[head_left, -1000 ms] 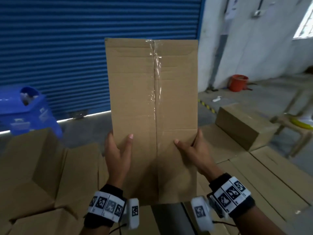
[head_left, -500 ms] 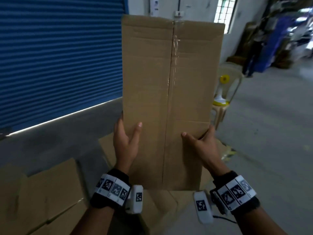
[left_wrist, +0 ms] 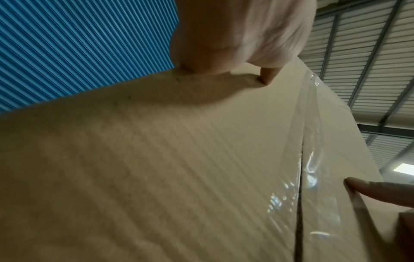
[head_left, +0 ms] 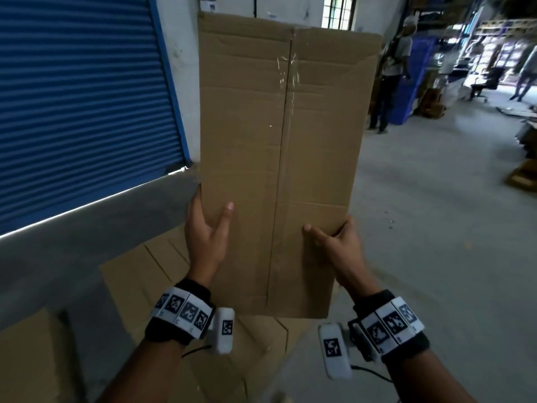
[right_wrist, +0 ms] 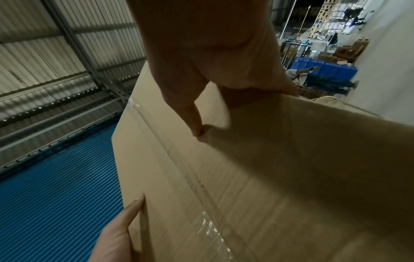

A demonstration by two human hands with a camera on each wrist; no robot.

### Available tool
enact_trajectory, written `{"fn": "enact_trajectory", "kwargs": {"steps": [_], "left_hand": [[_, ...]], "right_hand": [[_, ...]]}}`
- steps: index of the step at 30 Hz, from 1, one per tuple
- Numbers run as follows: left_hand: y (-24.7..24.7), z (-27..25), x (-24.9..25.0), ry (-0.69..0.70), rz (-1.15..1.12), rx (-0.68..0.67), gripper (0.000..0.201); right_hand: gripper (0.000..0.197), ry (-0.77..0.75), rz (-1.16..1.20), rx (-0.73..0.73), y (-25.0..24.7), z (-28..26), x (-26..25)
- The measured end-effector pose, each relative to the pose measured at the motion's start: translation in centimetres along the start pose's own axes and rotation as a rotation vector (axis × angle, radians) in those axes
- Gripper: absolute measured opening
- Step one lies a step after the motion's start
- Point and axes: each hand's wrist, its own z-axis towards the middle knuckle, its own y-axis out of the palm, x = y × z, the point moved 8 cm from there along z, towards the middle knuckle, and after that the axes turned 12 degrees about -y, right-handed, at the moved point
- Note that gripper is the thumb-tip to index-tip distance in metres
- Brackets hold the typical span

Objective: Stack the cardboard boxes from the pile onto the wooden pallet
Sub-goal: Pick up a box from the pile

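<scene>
A tall brown cardboard box (head_left: pixel 279 141) with clear tape down its middle seam is held up in front of me, long side upright. My left hand (head_left: pixel 207 231) grips its lower left edge, thumb on the near face and fingers behind. My right hand (head_left: pixel 334 242) grips the lower right edge the same way. The left wrist view shows the thumb pressed on the box (left_wrist: pixel 179 159); the right wrist view shows the right thumb on the box (right_wrist: pixel 246 177). More cardboard boxes (head_left: pixel 151 274) lie below my arms. No wooden pallet is visible.
A blue roller shutter (head_left: pixel 81 97) fills the left. Bare concrete floor (head_left: pixel 436 228) stretches right. A person (head_left: pixel 392 74) stands beside blue crates at the back right, with shelving and more people beyond. Cardboard (head_left: pixel 523 175) lies at the right edge.
I have turned right with the box in both hands: the blue bin, the orange bucket and the plastic chair have left view, and the open floor with the standing person has come in. Both grips are unchanged.
</scene>
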Motion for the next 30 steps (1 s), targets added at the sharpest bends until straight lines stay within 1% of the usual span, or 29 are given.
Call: {"fn": "enact_trajectory", "kwargs": {"steps": [3, 6, 10, 12, 13, 14, 16, 17, 19, 22, 25, 28, 30], "left_hand": [[4.5, 2.8, -1.6, -0.008, -0.026, 0.026, 0.069], [8.5, 6.1, -3.4, -0.032, -0.053, 0.067, 0.070], [13.1, 9.9, -4.9, -0.073, -0.089, 0.085, 0.060], [14.6, 11.6, -5.5, -0.102, -0.090, 0.091, 0.064], [15.1, 12.5, -5.9, -0.125, -0.082, 0.097, 0.068], [15.3, 13.4, -6.4, -0.145, -0.068, 0.107, 0.070], [15.4, 15.1, -6.9, -0.171, -0.035, 0.134, 0.068], [15.4, 16.0, -7.2, -0.176, -0.017, 0.151, 0.067], [15.2, 17.6, -7.8, -0.178, 0.016, 0.200, 0.066], [15.0, 19.6, -8.6, -0.183, 0.056, 0.298, 0.071], [15.5, 21.3, -9.8, -0.215, 0.089, 0.357, 0.063], [16.9, 23.0, -11.1, -0.281, 0.161, 0.443, 0.053], [18.1, 24.3, -11.5, -0.302, 0.206, 0.490, 0.052]], "right_hand": [[0.073, -0.029, 0.030, -0.020, -1.1, 5.5, 1.2], [0.072, -0.042, 0.017, -0.053, -1.4, 11.6, 3.0], [0.068, -0.037, -0.015, -0.094, -1.4, 19.7, 5.1], [0.064, -0.049, -0.035, -0.119, -1.0, 23.4, 5.8], [0.064, -0.046, -0.041, -0.134, -0.5, 25.0, 6.3], [0.069, -0.043, -0.036, -0.149, 0.1, 26.3, 6.6], [0.080, -0.033, 0.008, -0.191, 1.8, 28.8, 7.7], [0.081, -0.028, 0.028, -0.222, 3.0, 29.8, 8.0], [0.077, 0.003, 0.049, -0.269, 5.0, 31.7, 9.0], [0.072, 0.013, 0.078, -0.318, 7.9, 35.1, 10.6], [0.079, 0.055, 0.116, -0.406, 10.8, 38.5, 12.5], [0.086, 0.073, 0.069, -0.433, 12.7, 42.2, 14.6], [0.083, 0.057, 0.068, -0.460, 14.1, 44.9, 16.4]]}}
